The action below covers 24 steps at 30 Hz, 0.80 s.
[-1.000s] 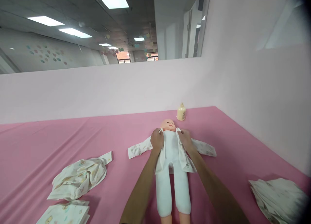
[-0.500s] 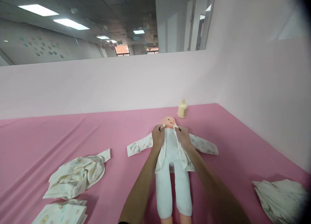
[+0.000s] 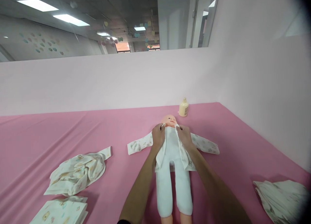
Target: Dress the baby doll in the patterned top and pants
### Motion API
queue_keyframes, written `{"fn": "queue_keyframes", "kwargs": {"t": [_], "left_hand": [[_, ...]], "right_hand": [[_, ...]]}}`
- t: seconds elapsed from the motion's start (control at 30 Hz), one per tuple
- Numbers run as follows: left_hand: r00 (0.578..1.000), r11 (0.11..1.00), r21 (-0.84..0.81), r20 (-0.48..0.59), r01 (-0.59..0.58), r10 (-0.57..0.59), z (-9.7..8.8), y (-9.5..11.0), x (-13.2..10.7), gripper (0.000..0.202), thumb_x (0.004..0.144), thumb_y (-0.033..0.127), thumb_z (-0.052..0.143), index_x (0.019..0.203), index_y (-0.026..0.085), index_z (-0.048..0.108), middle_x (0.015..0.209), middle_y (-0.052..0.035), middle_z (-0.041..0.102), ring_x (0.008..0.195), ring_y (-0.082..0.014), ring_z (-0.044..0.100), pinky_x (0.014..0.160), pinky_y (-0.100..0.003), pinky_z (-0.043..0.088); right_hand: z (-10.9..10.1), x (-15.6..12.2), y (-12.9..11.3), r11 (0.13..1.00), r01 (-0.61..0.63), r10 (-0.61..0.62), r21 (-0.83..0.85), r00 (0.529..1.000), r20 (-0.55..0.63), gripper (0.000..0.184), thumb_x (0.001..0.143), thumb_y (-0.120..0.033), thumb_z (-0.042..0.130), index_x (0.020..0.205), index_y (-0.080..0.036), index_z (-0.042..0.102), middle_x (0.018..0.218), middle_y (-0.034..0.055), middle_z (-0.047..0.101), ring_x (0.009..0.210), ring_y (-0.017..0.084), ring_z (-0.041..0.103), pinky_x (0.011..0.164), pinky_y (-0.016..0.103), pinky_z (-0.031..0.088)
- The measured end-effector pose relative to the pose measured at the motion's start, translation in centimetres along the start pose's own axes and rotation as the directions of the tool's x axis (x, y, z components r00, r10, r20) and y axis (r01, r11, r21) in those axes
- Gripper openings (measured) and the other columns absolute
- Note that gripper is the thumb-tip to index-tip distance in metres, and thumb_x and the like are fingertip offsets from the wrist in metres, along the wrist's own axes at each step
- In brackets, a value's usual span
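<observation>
Head view: both hands, left hand [image 3: 157, 137] and right hand [image 3: 185, 136], pinch the jacket [image 3: 182, 152] collar under the doll [image 3: 173, 172] chin. Its body runs lengthwise toward the person.

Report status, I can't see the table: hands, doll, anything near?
Left hand and right hand pinch jacket edges at doll neck. Bottle behind head, apart.

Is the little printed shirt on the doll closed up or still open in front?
Open: the shirt flaps lie apart, baring the doll chest.
</observation>
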<state>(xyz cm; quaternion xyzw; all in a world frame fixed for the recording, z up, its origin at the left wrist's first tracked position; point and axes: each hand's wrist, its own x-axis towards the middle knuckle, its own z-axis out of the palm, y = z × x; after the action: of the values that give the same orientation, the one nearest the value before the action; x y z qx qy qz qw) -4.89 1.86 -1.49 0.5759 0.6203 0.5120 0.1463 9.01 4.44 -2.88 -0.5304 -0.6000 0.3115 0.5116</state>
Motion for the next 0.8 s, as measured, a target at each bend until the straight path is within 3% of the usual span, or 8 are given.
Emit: {"fn": "queue_keyframes", "kwargs": {"t": [0.13, 0.23, 0.4, 0.6, 0.8], "left_hand": [[1.000, 0.999, 0.036, 0.001, -0.010, 0.010, 0.0, -0.2, 0.0, 0.038, 0.093, 0.031, 0.044, 0.059, 0.019, 0.032, 0.056, 0.0034, 0.035, 0.057, -0.0118, 0.029, 0.058, -0.026, 0.023], [0.998, 0.992, 0.108, 0.021, -0.062, 0.060, 0.2, -0.4, 0.0, 0.036, 0.094, 0.027, 0.042, 0.059, 0.018, 0.042, 0.058, 0.0018, 0.046, 0.058, -0.0125, 0.036, 0.059, -0.026, 0.026], [0.980, 0.956, 0.227, 0.104, -0.187, 0.167, 0.6, -0.6, -0.1, 0.029, 0.095, 0.022, 0.039, 0.083, 0.017, 0.065, 0.087, -0.0056, 0.068, 0.080, -0.0176, 0.057, 0.071, -0.027, 0.036], [0.957, 0.908, 0.317, 0.184, -0.274, 0.224, 0.8, -0.3, -0.4, 0.031, 0.098, 0.024, 0.038, 0.087, 0.018, 0.067, 0.086, -0.0051, 0.067, 0.077, -0.0179, 0.058, 0.068, -0.028, 0.034], [0.946, 0.896, 0.321, 0.203, -0.307, 0.252, 0.8, -0.3, -0.5, 0.032, 0.099, 0.022, 0.037, 0.084, 0.018, 0.064, 0.083, -0.0041, 0.065, 0.074, -0.0165, 0.055, 0.065, -0.028, 0.032]], "right_hand": [[-0.1, -0.2, -0.5, 0.998, -0.054, 0.053, 0.044, 0.998, 0.022, 0.038, 0.087, -0.037, 0.048, 0.058, -0.023, 0.026, 0.055, -0.0060, 0.026, 0.053, 0.010, 0.026, 0.049, 0.026, 0.020], [-0.1, -0.3, -0.9, 0.995, -0.065, 0.062, 0.076, 0.997, 0.045, 0.037, 0.086, -0.037, 0.049, 0.058, -0.023, 0.028, 0.056, -0.0060, 0.027, 0.054, 0.010, 0.026, 0.049, 0.026, 0.021], [0.1, -0.5, -1.3, 0.991, -0.052, 0.040, 0.122, 0.994, 0.097, 0.036, 0.086, -0.037, 0.049, 0.059, -0.022, 0.031, 0.057, -0.0057, 0.028, 0.056, 0.010, 0.027, 0.051, 0.025, 0.022], [0.5, -0.3, -0.8, 0.990, 0.016, -0.036, 0.143, 0.990, 0.139, 0.033, 0.085, -0.039, 0.049, 0.059, -0.022, 0.040, 0.058, -0.0049, 0.029, 0.058, 0.012, 0.028, 0.053, 0.026, 0.023], [1.0, -0.2, -0.5, 0.985, 0.082, -0.105, 0.152, 0.983, 0.150, 0.030, 0.086, -0.040, 0.047, 0.068, -0.018, 0.055, 0.062, -0.0039, 0.042, 0.062, 0.013, 0.036, 0.059, 0.026, 0.029]]}}
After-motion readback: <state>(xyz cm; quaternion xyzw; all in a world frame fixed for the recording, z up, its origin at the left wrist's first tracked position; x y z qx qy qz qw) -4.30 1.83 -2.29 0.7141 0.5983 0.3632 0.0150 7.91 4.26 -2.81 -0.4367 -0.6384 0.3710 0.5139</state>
